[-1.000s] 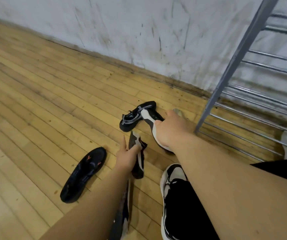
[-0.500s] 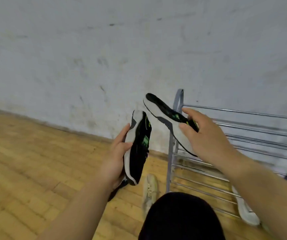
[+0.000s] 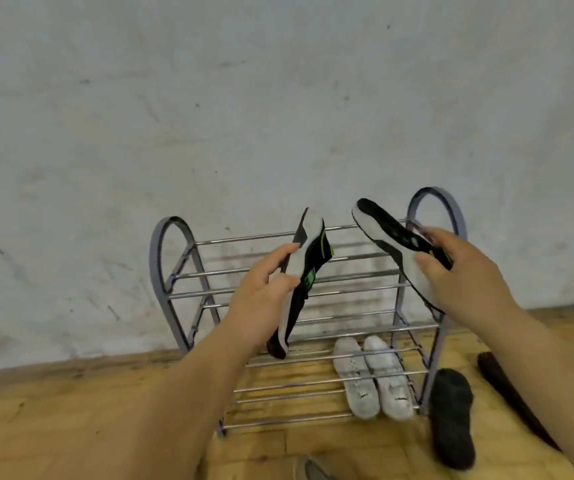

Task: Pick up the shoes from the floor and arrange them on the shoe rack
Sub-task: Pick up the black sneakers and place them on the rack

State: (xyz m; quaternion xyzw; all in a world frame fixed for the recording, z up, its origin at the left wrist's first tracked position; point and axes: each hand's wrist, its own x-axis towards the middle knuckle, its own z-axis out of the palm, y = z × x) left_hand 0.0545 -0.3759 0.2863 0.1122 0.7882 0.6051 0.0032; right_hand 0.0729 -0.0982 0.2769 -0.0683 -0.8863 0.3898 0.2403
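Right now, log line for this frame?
phase: sneakers held at shoe rack | left-hand grip: black-and-white sneaker | right-hand grip: matching sneaker | bottom shelf: white pair | floor beside rack: black shoe

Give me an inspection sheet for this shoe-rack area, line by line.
Surface: scuffed wooden floor.
Job's things: shoe rack; white pair at its bottom tier; black shoe and dark shoe on the floor right of it; grey shoe at the bottom edge.
Clutter: nothing seen.
Hands: left hand grips black-and-white shoe; right hand grips matching shoe, both before the rack.
Cables: nothing seen.
Surroundings: stained white wall behind the rack.
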